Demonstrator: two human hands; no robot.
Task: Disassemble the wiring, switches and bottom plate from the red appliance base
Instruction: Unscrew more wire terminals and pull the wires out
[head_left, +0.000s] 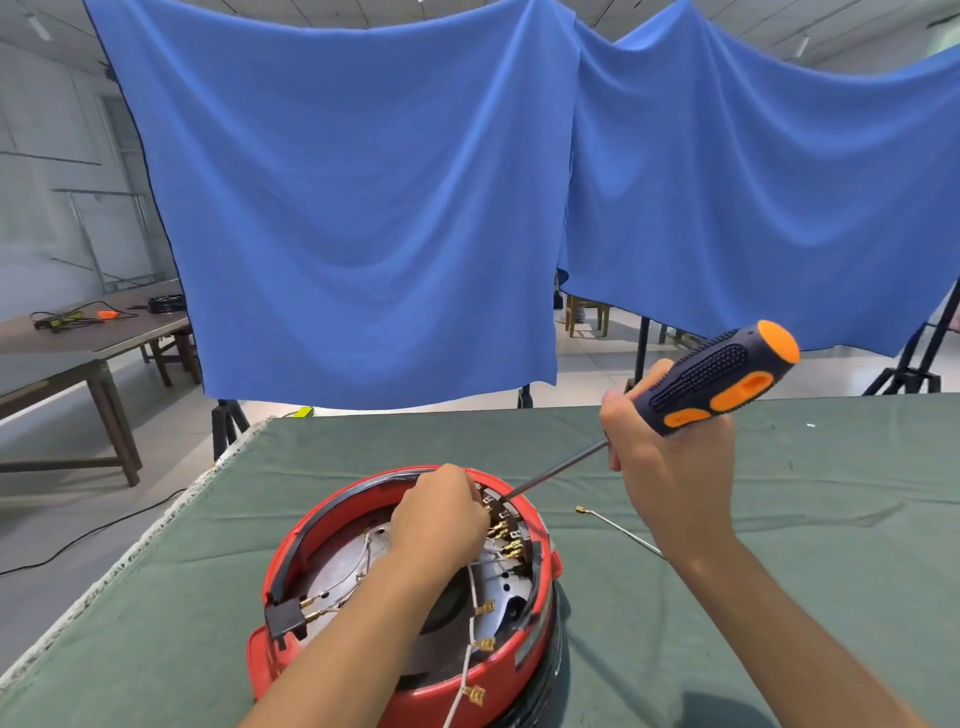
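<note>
The red appliance base (306, 551) lies upside down on the green table cover, its inside exposed. White wires with brass spade connectors (485, 608) run across the metal bottom plate (337, 566). A black switch block (511, 519) with several brass terminals sits at the far right rim. My left hand (441, 519) reaches into the base, fingers curled at the wires beside that block; what it pinches is hidden. My right hand (670, 457) grips a dark blue and orange screwdriver (727, 376), whose tip touches the switch block.
A loose white wire with a brass end (615, 527) lies on the green table cover (779, 519) right of the base. A black connector block (283, 618) sits at the base's left rim. Blue cloths hang behind the table. A brown table with tools stands far left.
</note>
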